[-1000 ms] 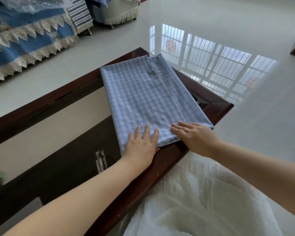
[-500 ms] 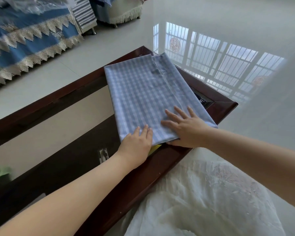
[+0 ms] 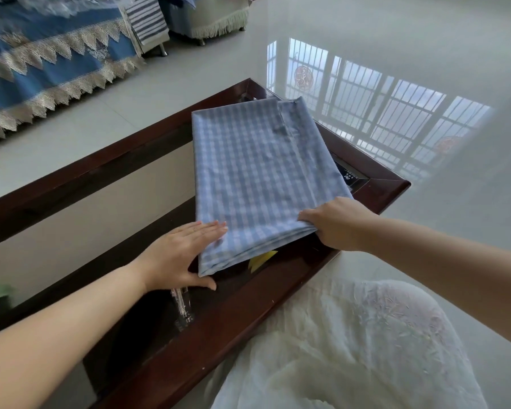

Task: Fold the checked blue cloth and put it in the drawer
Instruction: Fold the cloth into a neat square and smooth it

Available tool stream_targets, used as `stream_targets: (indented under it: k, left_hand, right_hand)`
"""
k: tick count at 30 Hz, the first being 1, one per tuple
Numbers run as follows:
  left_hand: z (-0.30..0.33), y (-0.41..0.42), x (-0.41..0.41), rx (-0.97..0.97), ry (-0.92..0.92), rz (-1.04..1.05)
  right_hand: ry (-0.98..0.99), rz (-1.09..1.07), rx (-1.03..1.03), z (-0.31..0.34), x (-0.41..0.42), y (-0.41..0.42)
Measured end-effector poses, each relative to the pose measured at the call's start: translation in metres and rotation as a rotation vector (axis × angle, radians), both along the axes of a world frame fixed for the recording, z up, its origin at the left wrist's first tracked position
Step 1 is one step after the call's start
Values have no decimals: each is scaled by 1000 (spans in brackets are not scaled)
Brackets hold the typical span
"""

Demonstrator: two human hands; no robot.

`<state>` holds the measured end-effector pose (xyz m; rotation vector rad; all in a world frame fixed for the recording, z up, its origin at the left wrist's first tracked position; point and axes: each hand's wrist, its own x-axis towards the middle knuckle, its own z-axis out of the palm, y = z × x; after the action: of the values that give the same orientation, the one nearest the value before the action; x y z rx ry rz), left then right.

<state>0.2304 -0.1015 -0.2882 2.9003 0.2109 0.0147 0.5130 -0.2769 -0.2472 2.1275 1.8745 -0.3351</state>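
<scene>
The checked blue cloth (image 3: 257,175) lies folded into a thick rectangle on the right end of the dark wooden glass-topped table (image 3: 378,187). My right hand (image 3: 335,224) pinches the cloth's near right corner, lifting the stacked layers a little. At the near left corner my left hand (image 3: 179,255) has its fingers flat against the cloth's edge and its thumb on the table beneath. No drawer is visible.
A yellow scrap (image 3: 261,258) shows under the cloth's lifted near edge. A glass tumbler (image 3: 182,305) sits below the table top by my left wrist. White fabric (image 3: 348,346) covers my lap. A blue lace-trimmed sofa cover (image 3: 48,66) is at the far left across glossy tile floor.
Both hands slid from pressing flat on top of the cloth to its near corners. The right hand now grips the right corner and the near edge is raised, uncovering the yellow scrap.
</scene>
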Motion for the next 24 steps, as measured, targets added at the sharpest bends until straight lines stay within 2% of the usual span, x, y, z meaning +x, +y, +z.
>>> stream_targets:
  k: [3,6,8,10,12,14,17,20,22,24]
  left_hand:
    - [-7,9,-2,17,-259,-1]
    - [-18,20,-6,79,-241,-39]
    - [-19,22,-6,90,-217,-70]
    - [-18,27,-4,84,-181,-111]
    - [-16,35,-2,110,-162,-182]
    - [-13,37,1,50,-130,-143]
    - [-3,34,10,-132,-115,260]
    - [3,36,32,-164,-353,393]
    - [9,40,49,-301,-378,553]
    - [11,46,66,-430,-316,736]
  right_hand:
    - [63,-4,-61,14,-20,-2]
    - [83,77,-193,31,-34,-6]
    - [194,7,-296,40,-26,-1]
    - [244,41,-154,33,-7,11]
    - [127,246,14,12,8,17]
    - [157,290,-23,-16,18,11]
    - [354,141,52,-28,29,-9]
    - [567,-71,153,-25,40,-21]
    - [726,-340,129,-17,47,-23]
    - [910,-591,96,-11,55,-13]
